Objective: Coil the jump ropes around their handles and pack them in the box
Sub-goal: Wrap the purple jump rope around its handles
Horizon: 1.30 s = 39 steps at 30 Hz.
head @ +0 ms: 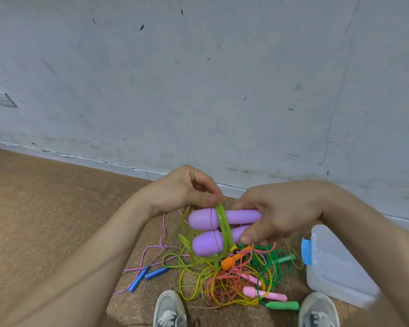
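Right hand (281, 211) is clamping both purple handles (201, 219) side by side above the tangled pile (234, 279) on the floor (57, 220) | left hand (182, 192) is pinching the yellow-green rope (221, 214) wrapped round them | I'm judging the rope light, springy and slick, best held taut close to the wraps | box (335, 263) is lying near, to the right

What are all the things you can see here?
purple handles: two, purple, side by side in the right hand
yellow-green rope: one, wound around the purple handles
loose ropes: a tangled pile, many colours, on the floor
blue handles: two, blue, left of the pile
orange handle: one, orange, top of the pile
pink handles: two, pink, in the pile
green handles: two, green, right side of the pile
box: one, clear white with a blue latch, right of the pile
shoes: two, grey-white, bottom edge
left hand: pinches the yellow-green rope
right hand: grips the purple handles
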Each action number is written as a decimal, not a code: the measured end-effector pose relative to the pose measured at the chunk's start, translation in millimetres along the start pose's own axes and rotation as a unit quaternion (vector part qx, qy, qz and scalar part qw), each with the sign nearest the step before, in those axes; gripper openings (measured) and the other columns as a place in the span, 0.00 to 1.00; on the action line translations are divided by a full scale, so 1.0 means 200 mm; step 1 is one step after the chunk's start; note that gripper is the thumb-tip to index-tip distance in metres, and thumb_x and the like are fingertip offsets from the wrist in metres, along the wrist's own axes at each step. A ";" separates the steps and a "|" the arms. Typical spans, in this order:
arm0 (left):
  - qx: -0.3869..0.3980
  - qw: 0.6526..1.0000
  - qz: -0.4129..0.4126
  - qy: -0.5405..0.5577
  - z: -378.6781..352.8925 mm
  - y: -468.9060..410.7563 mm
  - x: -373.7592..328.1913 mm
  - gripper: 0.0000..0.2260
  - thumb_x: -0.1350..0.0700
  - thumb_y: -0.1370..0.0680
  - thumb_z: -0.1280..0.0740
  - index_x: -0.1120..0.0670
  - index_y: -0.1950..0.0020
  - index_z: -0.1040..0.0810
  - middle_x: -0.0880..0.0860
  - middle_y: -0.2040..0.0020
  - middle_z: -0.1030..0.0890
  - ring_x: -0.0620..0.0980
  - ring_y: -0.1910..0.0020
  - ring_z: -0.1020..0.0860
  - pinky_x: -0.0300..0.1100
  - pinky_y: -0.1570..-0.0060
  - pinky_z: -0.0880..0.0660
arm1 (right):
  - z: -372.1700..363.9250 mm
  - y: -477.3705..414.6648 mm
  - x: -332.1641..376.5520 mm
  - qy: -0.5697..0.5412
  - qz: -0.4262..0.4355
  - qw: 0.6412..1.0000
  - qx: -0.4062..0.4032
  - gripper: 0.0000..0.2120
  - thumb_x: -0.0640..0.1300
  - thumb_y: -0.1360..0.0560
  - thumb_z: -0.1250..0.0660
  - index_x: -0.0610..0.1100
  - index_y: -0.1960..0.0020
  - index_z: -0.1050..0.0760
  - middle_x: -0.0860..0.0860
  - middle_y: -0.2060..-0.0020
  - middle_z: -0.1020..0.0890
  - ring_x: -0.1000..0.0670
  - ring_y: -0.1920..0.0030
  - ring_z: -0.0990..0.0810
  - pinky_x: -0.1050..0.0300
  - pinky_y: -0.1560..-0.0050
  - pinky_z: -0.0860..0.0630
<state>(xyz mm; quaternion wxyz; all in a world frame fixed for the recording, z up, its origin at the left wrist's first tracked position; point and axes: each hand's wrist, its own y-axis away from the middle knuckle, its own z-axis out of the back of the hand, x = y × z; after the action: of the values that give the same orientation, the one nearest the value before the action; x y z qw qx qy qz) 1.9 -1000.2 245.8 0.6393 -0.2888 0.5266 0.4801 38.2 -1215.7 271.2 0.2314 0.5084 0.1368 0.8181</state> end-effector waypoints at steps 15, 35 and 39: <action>-0.257 0.965 -0.041 0.029 -0.22 -0.06 0.07 0.12 0.55 0.19 0.39 0.54 0.59 0.21 0.45 0.72 0.31 0.45 0.73 0.36 0.36 0.73 0.38 | 0.05 0.00 -0.06 -0.288 0.073 0.905 -0.304 0.08 0.40 0.24 0.32 0.45 0.62 0.23 0.45 0.70 0.25 0.53 0.76 0.35 0.66 0.78 0.41; -0.210 0.699 -0.239 -0.641 -0.12 -0.01 -0.02 0.03 0.55 0.27 0.32 0.52 0.60 0.20 0.50 0.66 0.23 0.53 0.69 0.26 0.42 0.76 0.30 | -0.03 -0.13 -0.12 0.102 -0.093 0.913 -0.383 0.13 0.55 0.20 0.40 0.46 0.55 0.32 0.51 0.62 0.25 0.47 0.60 0.25 0.54 0.61 0.32; -0.121 0.745 -0.243 -0.610 -0.13 -0.02 -0.02 0.02 0.57 0.30 0.32 0.52 0.62 0.21 0.49 0.65 0.22 0.52 0.68 0.27 0.42 0.72 0.29 | -0.03 -0.09 -0.09 0.192 -0.103 0.943 -0.252 0.13 0.55 0.20 0.39 0.52 0.61 0.35 0.53 0.65 0.28 0.50 0.62 0.28 0.63 0.65 0.35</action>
<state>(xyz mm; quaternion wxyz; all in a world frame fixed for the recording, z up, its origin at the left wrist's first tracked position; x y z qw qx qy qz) -3.7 -1025.1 241.3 0.8789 -0.1277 -0.1261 0.4419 44.6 -1209.2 246.1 0.4046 0.2499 0.0193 0.8795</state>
